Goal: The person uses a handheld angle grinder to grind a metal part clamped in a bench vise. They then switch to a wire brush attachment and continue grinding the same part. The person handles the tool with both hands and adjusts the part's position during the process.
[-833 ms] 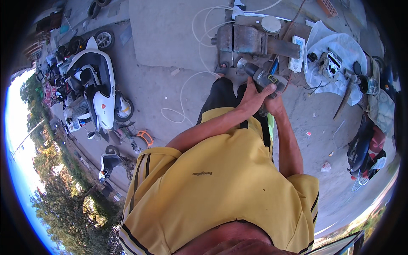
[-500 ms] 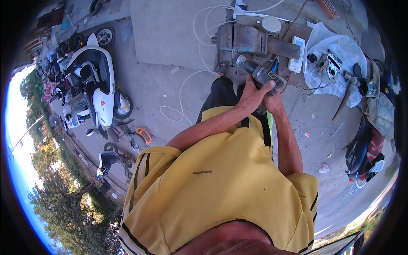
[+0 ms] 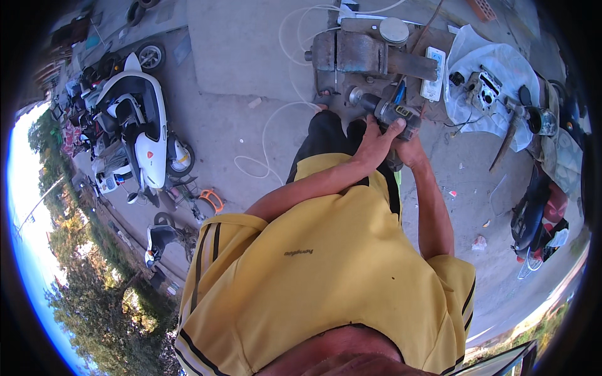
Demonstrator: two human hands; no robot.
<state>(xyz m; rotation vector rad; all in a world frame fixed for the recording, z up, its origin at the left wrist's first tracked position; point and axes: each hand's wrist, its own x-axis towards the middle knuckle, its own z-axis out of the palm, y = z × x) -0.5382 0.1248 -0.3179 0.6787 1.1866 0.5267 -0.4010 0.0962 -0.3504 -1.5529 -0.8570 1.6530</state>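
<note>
Both hands grip a grey and black handheld power tool (image 3: pixel 398 114) in front of my legs. Its round, silvery head (image 3: pixel 356 95) points left and away, toward the bench vise. My left hand (image 3: pixel 378 139) wraps the tool's near left side, thumb laid over the body. My right hand (image 3: pixel 410 149) closes round its rear right part; some of its fingers are hidden. A rusty bench vise (image 3: pixel 360 52) stands just beyond the tool, its heavy bar reaching right. The head appears apart from the vise.
A white power strip (image 3: pixel 433 75) and a round lidded tin (image 3: pixel 394 30) lie beside the vise. Metal engine parts (image 3: pixel 486 91) rest on plastic sheeting (image 3: pixel 467 47) at right. A pale hose (image 3: pixel 266 135) loops over the floor. A white scooter (image 3: pixel 152 150) stands left.
The view has shifted slightly, so the surroundings sit a little further left and up. My right forearm has swung slightly outward. Both hands keep their grip on the power tool.
</note>
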